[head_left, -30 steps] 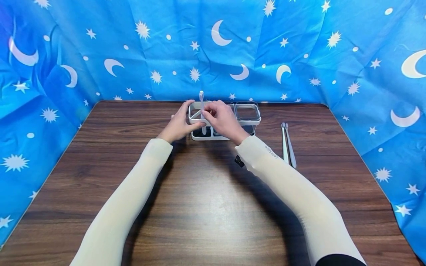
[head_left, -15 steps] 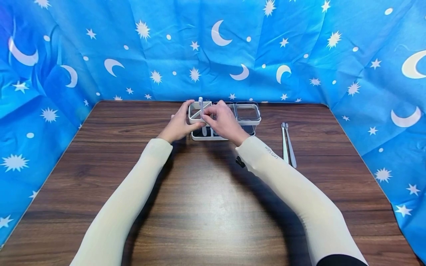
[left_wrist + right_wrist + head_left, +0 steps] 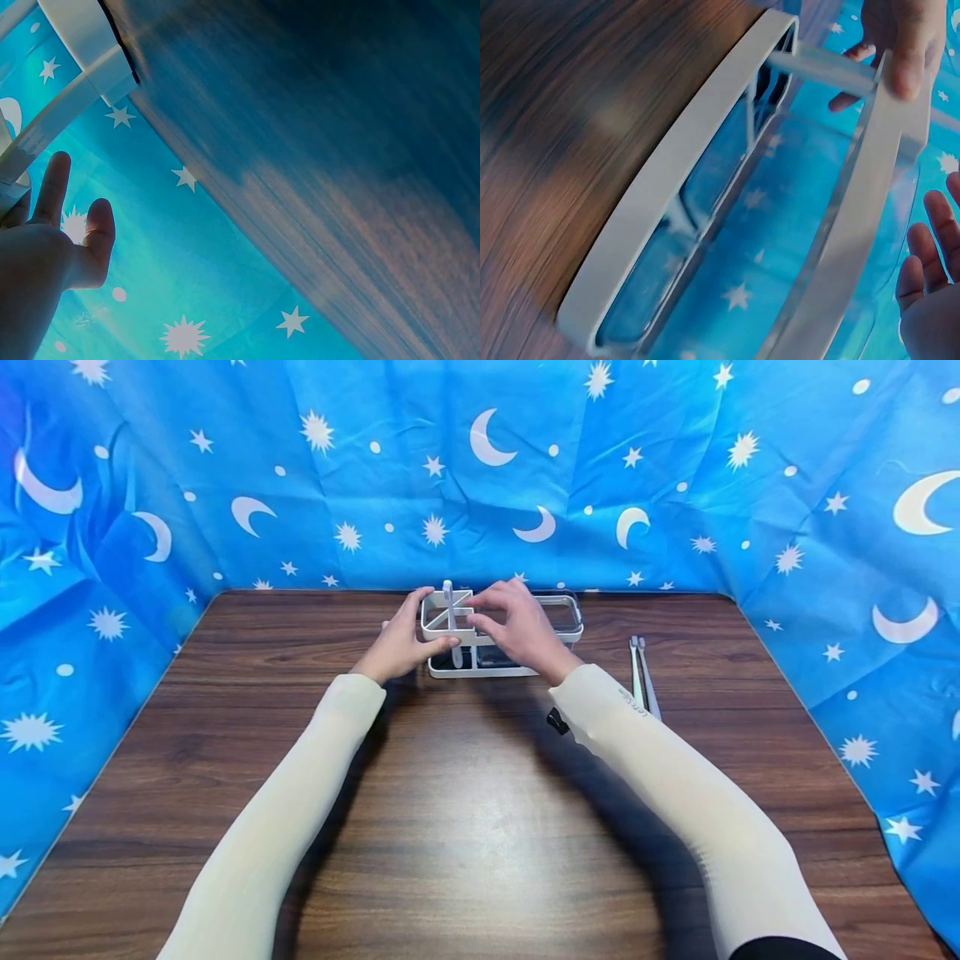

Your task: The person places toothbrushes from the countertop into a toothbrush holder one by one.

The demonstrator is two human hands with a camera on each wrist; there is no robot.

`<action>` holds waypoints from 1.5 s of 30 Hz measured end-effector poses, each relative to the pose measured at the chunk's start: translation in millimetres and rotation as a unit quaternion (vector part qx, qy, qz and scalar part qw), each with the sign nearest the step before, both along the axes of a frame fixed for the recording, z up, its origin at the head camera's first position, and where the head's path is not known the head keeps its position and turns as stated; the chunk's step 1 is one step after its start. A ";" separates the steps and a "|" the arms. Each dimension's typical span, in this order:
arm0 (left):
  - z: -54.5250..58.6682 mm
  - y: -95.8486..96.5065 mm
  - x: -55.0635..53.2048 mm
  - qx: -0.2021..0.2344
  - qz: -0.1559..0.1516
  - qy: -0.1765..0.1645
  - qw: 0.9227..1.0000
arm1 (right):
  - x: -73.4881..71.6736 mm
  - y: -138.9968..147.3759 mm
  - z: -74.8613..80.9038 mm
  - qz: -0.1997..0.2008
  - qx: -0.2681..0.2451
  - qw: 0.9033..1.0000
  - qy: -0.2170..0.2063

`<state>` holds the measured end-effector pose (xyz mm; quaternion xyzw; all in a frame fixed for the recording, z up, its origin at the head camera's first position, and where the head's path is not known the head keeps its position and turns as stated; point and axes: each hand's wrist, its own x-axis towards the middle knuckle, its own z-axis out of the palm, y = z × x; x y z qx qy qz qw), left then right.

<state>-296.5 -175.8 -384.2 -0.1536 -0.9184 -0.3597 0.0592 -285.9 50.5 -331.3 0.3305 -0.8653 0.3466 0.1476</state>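
A white two-tier toothbrush holder (image 3: 504, 672) with clear cups stands at the table's back edge. My left hand (image 3: 401, 643) holds its left end, thumb on the front of the upper frame and fingers round the side; the right wrist view shows that thumb over the frame corner. One toothbrush (image 3: 449, 602) stands upright in the holder's divided left section, its head above the rim and its lower end near the base. My right hand (image 3: 521, 627) hovers over the middle of the holder, just right of the toothbrush, its thumb and fingers spread and holding nothing.
Two more toothbrushes (image 3: 637, 668) lie side by side on the brown wooden table (image 3: 480, 827), right of the holder. A blue cloth (image 3: 420, 460) with moons and stars hangs behind and along both sides.
The toothbrush has sunk lower into the holder. My right hand has let go of it, opened and drawn back to the right. My left hand stays on the holder.
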 end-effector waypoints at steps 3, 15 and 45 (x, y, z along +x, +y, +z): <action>0.6 0.4 0.5 0.001 0.002 -0.002 1.000 | -0.9 12.2 -1.0 -0.006 0.002 1.000 0.003; 3.4 0.6 2.8 -0.005 -0.002 -0.007 1.000 | 3.4 55.5 -0.6 -0.043 -0.001 0.999 -0.025; 1.8 0.2 0.7 0.000 -0.003 -0.011 1.000 | 6.8 151.2 -23.9 -0.184 -0.019 0.980 -0.072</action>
